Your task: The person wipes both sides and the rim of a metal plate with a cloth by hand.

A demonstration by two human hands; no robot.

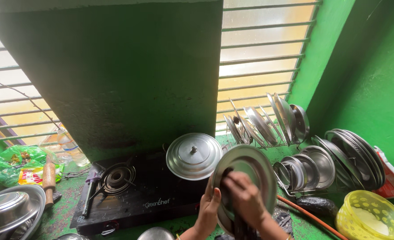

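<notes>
Both hands on steel plate [246,171] — L hand [209,209] grips rim, R hand [246,195] presses dark cloth [227,175].

A black gas stove [134,195] is set at seven o'clock, with a lidded steel pot [194,155] on its right burner. Steel plates are stacked in a rack [268,122] at two o'clock. A yellow basket [371,216] is seen at four o'clock, a wooden rolling pin [49,178] at nine.

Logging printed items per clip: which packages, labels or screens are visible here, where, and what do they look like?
Green plastic bag: far left on the counter, crumpled, translucent.
Yellow and red packet: just below the bag, flat.
Clear plastic bottle: left of the stove, upright by the window grille.
White logo: front edge of the black stove.
No screens.
</notes>
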